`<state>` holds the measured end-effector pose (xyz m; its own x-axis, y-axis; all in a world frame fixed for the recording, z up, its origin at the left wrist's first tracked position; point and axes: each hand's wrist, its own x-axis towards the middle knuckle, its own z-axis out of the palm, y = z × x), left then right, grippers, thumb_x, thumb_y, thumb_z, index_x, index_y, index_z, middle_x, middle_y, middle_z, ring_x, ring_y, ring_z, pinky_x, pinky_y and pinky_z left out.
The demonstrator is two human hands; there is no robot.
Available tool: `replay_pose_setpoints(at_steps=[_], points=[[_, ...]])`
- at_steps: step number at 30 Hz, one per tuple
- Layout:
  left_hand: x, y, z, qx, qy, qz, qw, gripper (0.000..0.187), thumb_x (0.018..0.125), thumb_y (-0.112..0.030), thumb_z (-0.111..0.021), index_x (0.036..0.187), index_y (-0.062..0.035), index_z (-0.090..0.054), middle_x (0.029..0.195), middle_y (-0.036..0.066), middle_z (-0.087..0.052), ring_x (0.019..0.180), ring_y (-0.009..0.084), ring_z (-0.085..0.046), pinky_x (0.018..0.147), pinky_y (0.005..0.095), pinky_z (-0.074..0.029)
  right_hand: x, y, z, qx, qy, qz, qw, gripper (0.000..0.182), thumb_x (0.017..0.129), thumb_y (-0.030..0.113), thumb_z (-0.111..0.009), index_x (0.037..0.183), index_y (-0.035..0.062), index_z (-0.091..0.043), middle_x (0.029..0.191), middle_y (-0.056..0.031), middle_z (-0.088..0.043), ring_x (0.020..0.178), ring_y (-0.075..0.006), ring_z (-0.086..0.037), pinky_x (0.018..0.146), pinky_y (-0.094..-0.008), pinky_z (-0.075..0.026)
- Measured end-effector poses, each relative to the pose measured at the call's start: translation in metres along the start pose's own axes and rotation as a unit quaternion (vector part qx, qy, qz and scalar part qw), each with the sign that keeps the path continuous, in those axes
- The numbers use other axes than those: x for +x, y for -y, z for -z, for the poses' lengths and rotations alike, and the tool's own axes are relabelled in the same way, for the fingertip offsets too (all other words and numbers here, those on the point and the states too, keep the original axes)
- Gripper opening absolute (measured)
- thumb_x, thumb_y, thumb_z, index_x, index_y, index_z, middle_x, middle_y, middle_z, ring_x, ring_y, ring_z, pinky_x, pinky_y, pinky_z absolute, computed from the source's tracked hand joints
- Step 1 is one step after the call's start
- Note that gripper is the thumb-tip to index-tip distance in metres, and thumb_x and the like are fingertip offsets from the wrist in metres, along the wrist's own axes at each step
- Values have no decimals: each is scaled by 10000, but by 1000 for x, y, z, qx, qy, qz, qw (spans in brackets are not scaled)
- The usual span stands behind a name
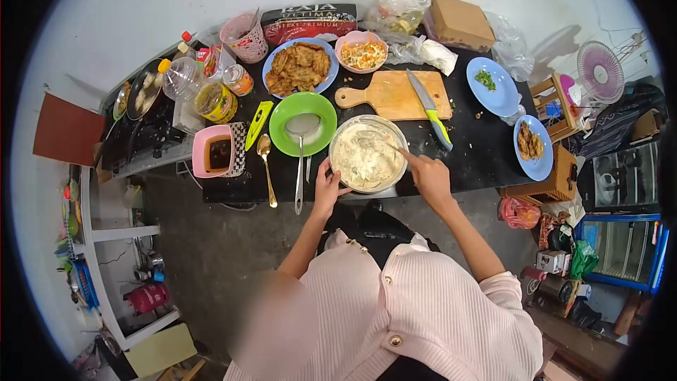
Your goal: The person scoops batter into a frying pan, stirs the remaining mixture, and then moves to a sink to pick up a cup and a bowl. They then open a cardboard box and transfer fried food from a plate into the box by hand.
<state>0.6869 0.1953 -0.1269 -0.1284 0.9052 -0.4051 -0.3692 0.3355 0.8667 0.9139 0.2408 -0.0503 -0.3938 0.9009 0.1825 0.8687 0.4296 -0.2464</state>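
So the biggest thing here is the black worktop [479, 162], pretty crowded. At the back sits a black and red RAJA bag [310, 22], then a wooden cutting board [384, 92] nearer the middle. The clear mixing bowl [377, 189] is right at the front edge, just below the board, and it's full of a thick, pale, lumpy mix [360, 162].

Left of that is a green bowl [282, 142], with a blue plate of browned fritters [300, 69] behind it. Over on the right there's another blue plate [497, 106] with chopped greens [485, 80] on it, plus a smaller blue plate [536, 169] holding some brown food. A pink tub [199, 162] of dark liquid is over on the left, and a pink bowl [362, 68] of shredded orange and white stuff sits beside the fritters.

The knife [427, 102] lies with its blade on the board, green handle hanging over the board's edge. A strainer [302, 124] rests in the green bowl, and a gold spoon [267, 169] lies to its left.

Hands: the left hand [328, 185] is part open, steadying the mixing bowl's side. The right hand [430, 175] is curled round a thin utensil [393, 147] dipping into the mix; can't tell what its end looks like.
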Motion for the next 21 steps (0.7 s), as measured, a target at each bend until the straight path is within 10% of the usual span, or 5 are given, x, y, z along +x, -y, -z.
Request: replay_pose_setpoints(at_steps=[12, 17, 21], points=[[-1, 11, 0, 85, -92, -105, 987, 498, 847, -113, -521, 1267, -22, -270, 1287, 134, -330, 1129, 242, -418, 844, 368, -455, -4, -17, -30, 9, 91, 20, 996, 331, 795, 159, -507, 1117, 210, -565, 644, -108, -550, 577, -276, -558, 592, -399, -455], [-49, -34, -2, 440, -151, -348, 814, 529, 764, -119, -612, 1209, 2, -354, 1204, 186, -378, 1139, 330, -363, 930, 414, -341, -13, -24, -18, 35, 117, 27, 992, 396, 770, 224, -584, 1159, 184, -521, 793, -134, -529, 695, -287, -556, 645, -379, -454], [-45, -37, 44, 542, -249, -255, 761, 631, 767, -219, -598, 1237, 63, -285, 1229, 220, -337, 1139, 378, -325, 960, 427, -267, -1, -11, 0, 95, 2, 15, 995, 359, 751, 199, -611, 1100, 138, -557, 856, -129, -512, 821, -274, -541, 693, -385, -439]])
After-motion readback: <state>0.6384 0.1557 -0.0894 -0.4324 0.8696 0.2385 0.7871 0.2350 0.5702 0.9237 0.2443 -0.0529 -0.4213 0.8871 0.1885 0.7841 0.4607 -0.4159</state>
